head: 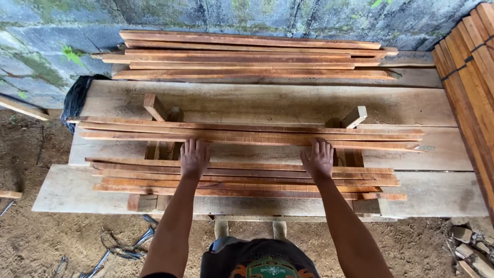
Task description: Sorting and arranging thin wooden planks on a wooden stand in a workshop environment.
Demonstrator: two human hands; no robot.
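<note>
Palms flat, both of them: your left hand (194, 158) and right hand (318, 159) lie on the middle row of wooden slats (252, 137), fingers (191, 146) stretched out straight, gripping nothing; the slats rest across short wooden blocks (155, 107) on the plank bench (267, 103); press evenly on both sides so the long strips stay level and parallel; the blocks' lower parts sit hidden under the slats; the stacked boards (471, 72) at right run out of frame.
</note>
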